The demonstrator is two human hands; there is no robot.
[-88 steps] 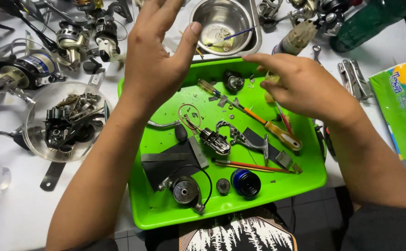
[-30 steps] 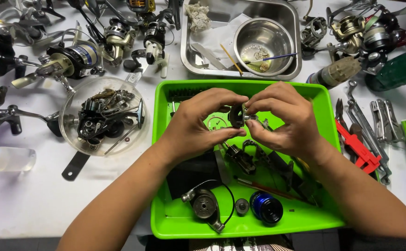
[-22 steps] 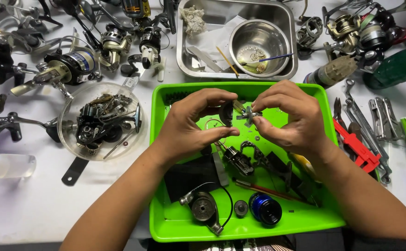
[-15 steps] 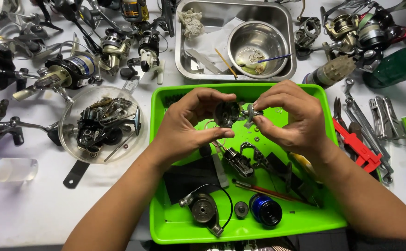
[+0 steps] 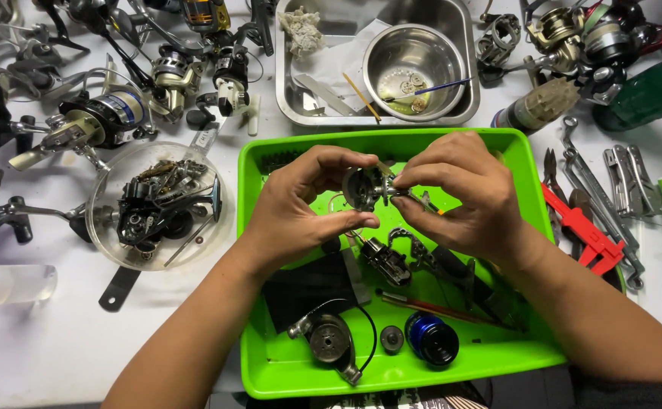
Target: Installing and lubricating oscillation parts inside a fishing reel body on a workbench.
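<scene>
Over the green tray (image 5: pixel 270 356), my left hand (image 5: pixel 301 204) grips a small round dark reel part (image 5: pixel 363 188) between thumb and fingers. My right hand (image 5: pixel 463 193) pinches a small metal piece (image 5: pixel 410 193) right against that part. Below the hands in the tray lie a black reel body (image 5: pixel 384 261), a reel rotor with a wire bail (image 5: pixel 331 341), a blue spool (image 5: pixel 431 338), a small round cap (image 5: pixel 391 338) and thin brushes (image 5: pixel 437 307).
A clear bowl of dark reel parts (image 5: pixel 160 208) stands left of the tray. Several fishing reels (image 5: pixel 111 113) lie at the back left and back right. A steel tray (image 5: pixel 297 91) holds a steel bowl (image 5: pixel 414 64). Red pliers (image 5: pixel 581 231) and wrenches (image 5: pixel 600 189) lie to the right.
My hands came together above the tray holding the small reel part and have stayed there, shifting only slightly while the fingers work on it.
</scene>
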